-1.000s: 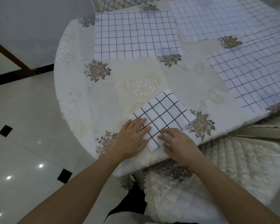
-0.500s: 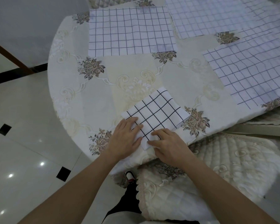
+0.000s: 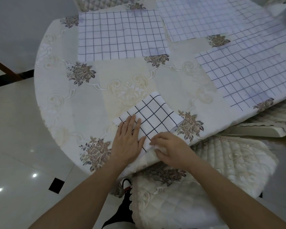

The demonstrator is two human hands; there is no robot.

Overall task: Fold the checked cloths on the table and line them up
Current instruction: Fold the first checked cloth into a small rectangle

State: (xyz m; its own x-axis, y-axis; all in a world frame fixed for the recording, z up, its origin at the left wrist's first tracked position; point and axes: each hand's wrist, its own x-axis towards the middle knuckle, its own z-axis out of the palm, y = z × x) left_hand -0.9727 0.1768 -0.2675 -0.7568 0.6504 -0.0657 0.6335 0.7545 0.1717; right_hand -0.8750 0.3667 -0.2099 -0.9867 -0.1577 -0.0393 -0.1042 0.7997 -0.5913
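Head view, folded cloth: a small folded checked cloth (image 3: 153,118), white with dark grid lines, lies turned at an angle on the near part of the table, close to its near edge.
Head view, left hand: the left hand (image 3: 128,140) lies flat on the folded cloth's near-left part, fingers straight and together, pressing down.
Head view, right hand: the right hand (image 3: 169,148) sits at the cloth's near corner with its fingers curled; it seems to pinch the cloth's edge, though the corner itself is hidden under the fingers.
Head view, unfolded cloths: one spread checked cloth (image 3: 121,34) lies flat at the far left; a second (image 3: 193,19) lies far behind it to the right; a third (image 3: 248,70) lies on the right, reaching to the table's right edge. All are well apart from the folded one.
Head view, table: round table (image 3: 82,103) under a cream cover with floral patterns.
Head view, surroundings: a quilted cream chair cushion (image 3: 221,166) near right, glossy tiled floor (image 3: 15,154) on the left.
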